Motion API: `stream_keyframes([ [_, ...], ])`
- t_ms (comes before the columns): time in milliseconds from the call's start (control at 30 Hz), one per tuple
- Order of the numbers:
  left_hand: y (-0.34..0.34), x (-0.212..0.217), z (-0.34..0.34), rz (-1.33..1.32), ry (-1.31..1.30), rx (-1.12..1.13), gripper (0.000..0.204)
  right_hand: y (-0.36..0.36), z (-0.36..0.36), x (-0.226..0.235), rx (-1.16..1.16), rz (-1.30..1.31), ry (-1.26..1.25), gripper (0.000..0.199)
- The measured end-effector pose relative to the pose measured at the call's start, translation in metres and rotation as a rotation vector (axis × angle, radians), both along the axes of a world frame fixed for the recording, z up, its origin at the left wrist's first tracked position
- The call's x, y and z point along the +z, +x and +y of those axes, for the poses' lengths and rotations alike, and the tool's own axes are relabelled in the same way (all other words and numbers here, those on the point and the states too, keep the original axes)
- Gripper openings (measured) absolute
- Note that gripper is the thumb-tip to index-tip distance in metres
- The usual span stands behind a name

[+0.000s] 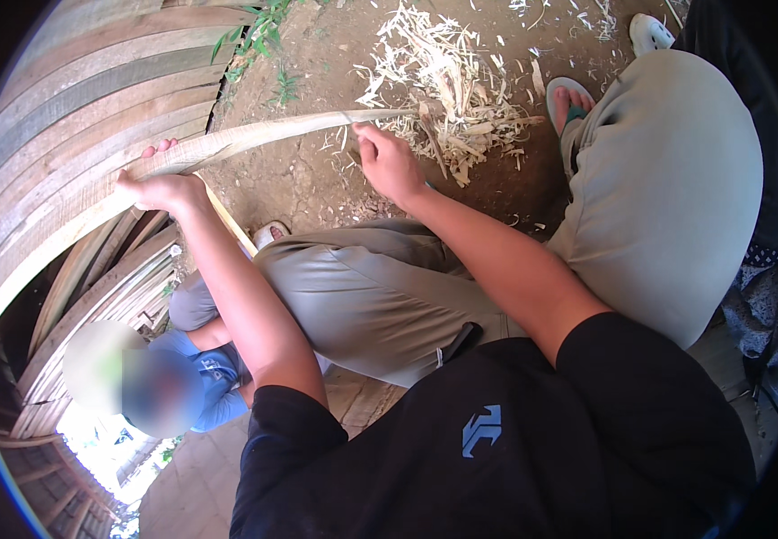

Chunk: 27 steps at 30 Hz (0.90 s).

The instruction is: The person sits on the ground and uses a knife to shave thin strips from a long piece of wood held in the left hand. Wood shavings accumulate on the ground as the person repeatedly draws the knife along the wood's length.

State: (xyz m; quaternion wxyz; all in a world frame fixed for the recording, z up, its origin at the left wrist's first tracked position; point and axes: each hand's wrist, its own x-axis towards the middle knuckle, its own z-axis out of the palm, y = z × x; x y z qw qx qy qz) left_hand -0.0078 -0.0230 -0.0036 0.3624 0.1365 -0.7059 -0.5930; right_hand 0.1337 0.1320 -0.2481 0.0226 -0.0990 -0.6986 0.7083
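A long pale wooden slat (254, 136) reaches from the far left to the middle, its narrow end over a heap of wood shavings (461, 108). My left hand (166, 187) is wrapped round it, with fingertips showing past its far edge. Close to the narrow end, my right hand (393, 163) is closed, knuckles up. A thin grey edge lies across the slat beside its fingers. What that hand holds is mostly hidden, so I cannot name it.
Stacked boards (92, 81) fill the far left, with more wood (106, 292) below them. Another person in a blue shirt (218, 377) crouches at lower left. A sandalled foot (570, 101) stands right of the shavings. Green weeds (268, 31) grow by the boards.
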Motion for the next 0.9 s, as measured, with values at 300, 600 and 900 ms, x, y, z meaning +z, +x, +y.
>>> stream_keyframes([
  [300,-0.006,-0.006,-0.036,-0.033,0.19,-0.085,0.052,-0.007,0.006,0.01,0.046,-0.143,0.024,0.027],
  [600,-0.006,-0.005,-0.035,-0.054,0.208,-0.136,0.054,-0.002,0.0,0.021,0.034,-0.083,0.047,0.027],
  [900,-0.005,-0.005,-0.035,-0.032,0.191,-0.061,0.054,-0.007,0.0,0.041,0.114,-0.209,0.084,0.028],
])
